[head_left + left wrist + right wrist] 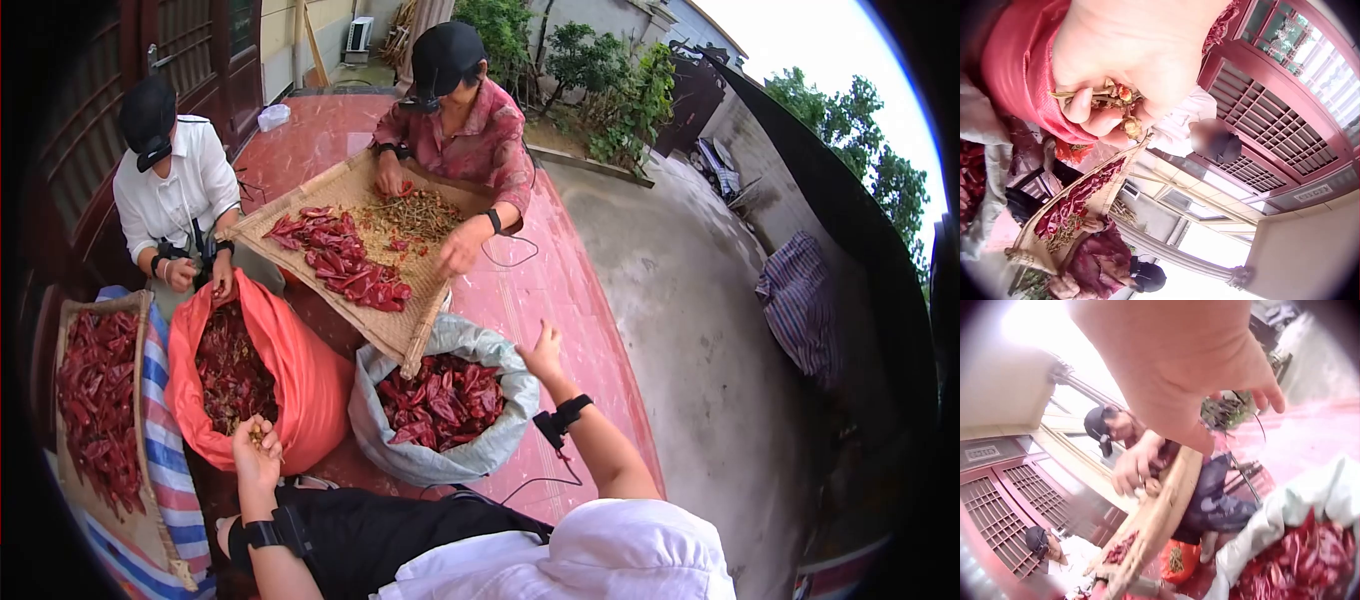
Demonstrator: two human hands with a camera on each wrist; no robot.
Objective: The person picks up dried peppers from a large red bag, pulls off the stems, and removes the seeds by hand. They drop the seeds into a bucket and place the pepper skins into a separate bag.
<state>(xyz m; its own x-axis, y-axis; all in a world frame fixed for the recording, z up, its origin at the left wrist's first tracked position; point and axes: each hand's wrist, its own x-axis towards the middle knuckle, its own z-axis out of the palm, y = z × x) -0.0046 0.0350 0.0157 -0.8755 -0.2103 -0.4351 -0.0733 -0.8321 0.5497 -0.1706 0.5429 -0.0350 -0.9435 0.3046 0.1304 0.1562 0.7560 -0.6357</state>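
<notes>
In the head view, the pale sack [500, 445] stands open, with red chillies [440, 400] in it; how deep they go is hidden. Left of the pale sack, the orange-red sack [325, 385] holds darker chillies mixed with yellowish bits. The left grip [258, 458] is curled around dried stems [257, 434] at that sack's near rim. The right grip [545, 357] is released, just right of the pale sack's mouth. Beyond the pale sack, a woven tray [335, 310], one corner over its rim, carries chillies on one side and stems on the other. Far left of it, a second tray [150, 440] of chillies lies on striped cloth [180, 480].

In the left wrist view, the fingers close on stems with small red and yellow pieces. The orange-red sack's inside is hidden, and the pale sack is cut off at the edge.

In the right wrist view, the right grip holds nothing, some of its fingers hidden. The pale sack, cut off at right, shows its chillies; well beyond it, a small orange bag [1190, 569] contains stems.
</notes>
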